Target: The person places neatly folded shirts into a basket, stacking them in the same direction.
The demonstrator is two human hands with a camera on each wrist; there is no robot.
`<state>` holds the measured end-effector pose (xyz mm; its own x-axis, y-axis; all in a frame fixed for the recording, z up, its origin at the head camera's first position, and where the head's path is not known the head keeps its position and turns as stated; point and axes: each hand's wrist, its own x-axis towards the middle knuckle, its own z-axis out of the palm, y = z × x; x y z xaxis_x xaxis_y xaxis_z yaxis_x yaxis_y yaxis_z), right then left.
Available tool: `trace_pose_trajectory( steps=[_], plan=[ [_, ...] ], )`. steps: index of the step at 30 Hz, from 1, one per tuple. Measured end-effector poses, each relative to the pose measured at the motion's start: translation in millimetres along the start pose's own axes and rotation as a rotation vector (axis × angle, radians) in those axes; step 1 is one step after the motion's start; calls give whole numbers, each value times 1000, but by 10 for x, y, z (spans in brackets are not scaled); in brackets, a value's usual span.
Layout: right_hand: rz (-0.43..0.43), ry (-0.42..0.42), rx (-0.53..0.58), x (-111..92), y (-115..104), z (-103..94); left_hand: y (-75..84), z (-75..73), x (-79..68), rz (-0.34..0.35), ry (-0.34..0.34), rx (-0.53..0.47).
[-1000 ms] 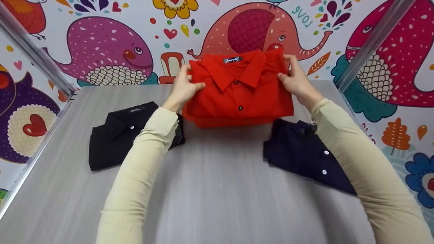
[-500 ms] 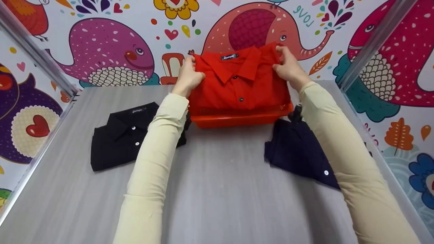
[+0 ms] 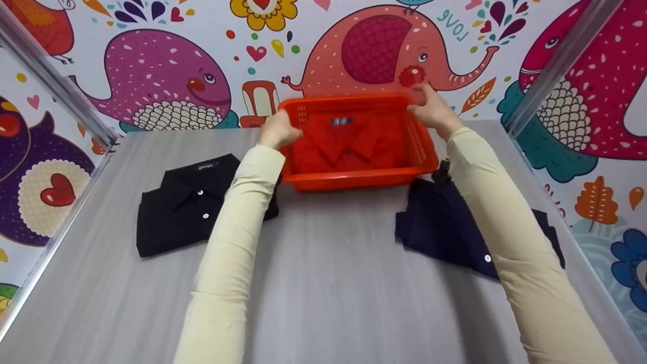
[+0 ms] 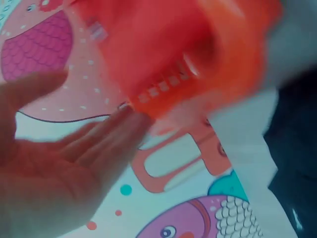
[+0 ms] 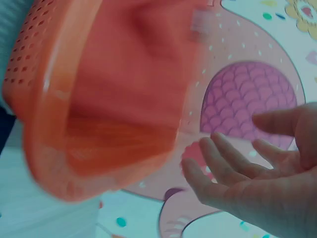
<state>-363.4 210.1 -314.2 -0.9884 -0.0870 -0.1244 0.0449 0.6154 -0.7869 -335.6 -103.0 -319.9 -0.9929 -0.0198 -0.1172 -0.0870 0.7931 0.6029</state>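
A folded red shirt [image 3: 349,141] lies collar up inside the orange-red plastic basket [image 3: 354,180] at the back of the table. My left hand [image 3: 279,130] is at the basket's left rim; in the left wrist view its fingers [image 4: 106,136] are straight and hold nothing. Over at the right rim, my right hand [image 3: 433,110] has its thumb and fingers spread apart with nothing between them, as the right wrist view also shows. The shirt and basket look blurred in the left wrist view.
A folded black shirt [image 3: 177,215] lies on the table [image 3: 333,283] at the left, partly under the left sleeve. Towards the right lies a folded navy shirt [image 3: 440,230], partly covered by the right sleeve. A patterned wall [image 3: 252,65] stands close behind the basket.
The red shirt, held up by both hands over the basket, has dropped down into it. Both hands have let go, and the basket's inside walls now show.
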Motion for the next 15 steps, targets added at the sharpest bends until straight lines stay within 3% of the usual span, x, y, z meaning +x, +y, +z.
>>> trace_pose_trajectory(
  steps=[3,8,15],
  plan=[
    [7,-31,-37,-45,126,-49,-131,-11,-52,-12,-35,28],
    [-25,-47,-73,-135,331,-59,-336,-45,-90,6,-2,56],
    [-179,3,-87,-329,472,69,-621,-6,-122,2,-27,79]
  ],
)
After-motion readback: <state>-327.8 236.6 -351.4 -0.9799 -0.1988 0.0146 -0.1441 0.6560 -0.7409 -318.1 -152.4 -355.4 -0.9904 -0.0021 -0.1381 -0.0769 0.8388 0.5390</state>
